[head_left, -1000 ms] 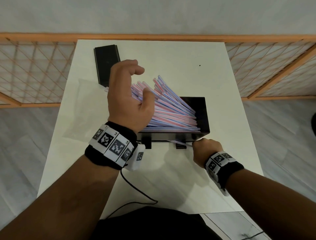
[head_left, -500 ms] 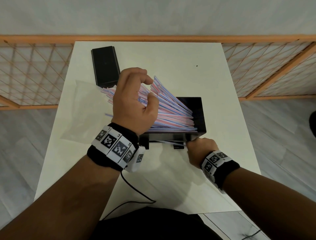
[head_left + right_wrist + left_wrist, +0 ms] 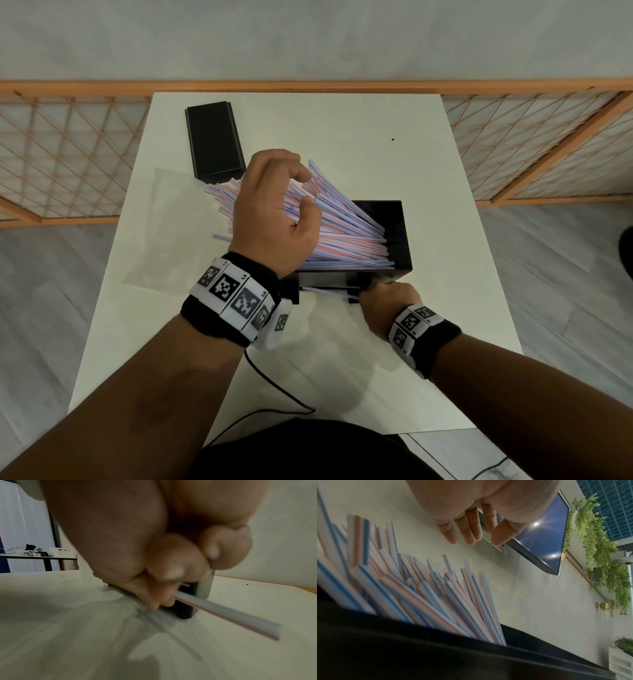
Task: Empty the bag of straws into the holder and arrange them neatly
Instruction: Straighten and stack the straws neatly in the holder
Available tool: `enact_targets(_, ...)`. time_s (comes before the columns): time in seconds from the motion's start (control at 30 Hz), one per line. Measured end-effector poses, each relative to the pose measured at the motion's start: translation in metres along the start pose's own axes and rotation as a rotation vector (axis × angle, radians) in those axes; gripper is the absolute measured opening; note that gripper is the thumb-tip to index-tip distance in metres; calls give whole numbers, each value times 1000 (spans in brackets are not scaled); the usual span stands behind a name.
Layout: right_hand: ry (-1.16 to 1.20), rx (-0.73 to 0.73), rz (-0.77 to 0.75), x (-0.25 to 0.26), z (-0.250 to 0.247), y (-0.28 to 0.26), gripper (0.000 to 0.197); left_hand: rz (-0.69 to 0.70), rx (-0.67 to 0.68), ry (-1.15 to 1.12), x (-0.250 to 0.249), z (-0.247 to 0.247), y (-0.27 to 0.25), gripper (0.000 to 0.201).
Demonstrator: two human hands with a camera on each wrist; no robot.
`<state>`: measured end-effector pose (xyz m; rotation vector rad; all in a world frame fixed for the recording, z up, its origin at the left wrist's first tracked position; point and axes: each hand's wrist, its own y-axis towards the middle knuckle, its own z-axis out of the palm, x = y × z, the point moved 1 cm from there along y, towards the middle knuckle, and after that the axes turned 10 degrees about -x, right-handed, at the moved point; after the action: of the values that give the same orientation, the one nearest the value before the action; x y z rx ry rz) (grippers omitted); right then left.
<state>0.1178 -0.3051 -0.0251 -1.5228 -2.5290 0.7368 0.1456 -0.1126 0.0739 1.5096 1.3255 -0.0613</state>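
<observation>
A white desk is standing against an orange lattice screen. Grey plank flooring is surrounding it. A dark wall-mounted screen is reflecting ceiling lights beside trailing green plants.

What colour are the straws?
The straws are white with pink and blue stripes, best seen in the head view.

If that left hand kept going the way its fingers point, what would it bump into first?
Probably the fanned straws: the left hand hovers over them, fingers angled toward their loose ends. Beyond lies the black lid. Depth is hard to judge.
</observation>
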Motion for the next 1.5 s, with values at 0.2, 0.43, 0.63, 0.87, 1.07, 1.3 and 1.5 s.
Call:
enact_targets(0.2,37,68,62,-27,-10,-19,30,-24,-60,35,7,-14,9,31)
enact_targets(0.43,313,-309,-32,-15,-73,-45,19,-342,-346,-30,32,-36,18,35)
enact_targets(0.63,486,-576,-85,-4,-117,-30,25,-930,-509,-304,40,-31,14,7)
enact_targets(0.87,240,-518,4,8,-108,-4,18,-1085,-253,-51,69,-44,15,41)
enact_targets(1.07,435,-491,-10,4,-74,19,41,-1007,132,139,40,-38,-8,61)
enact_targets(1.3,650,-491,-127,6,-71,26,43,-1027,124,82,41,-33,-1,64)
enact_targets(1.5,653,-419,-138,12,-72,32,52,-1330,183,-397,33,-33,-6,76)
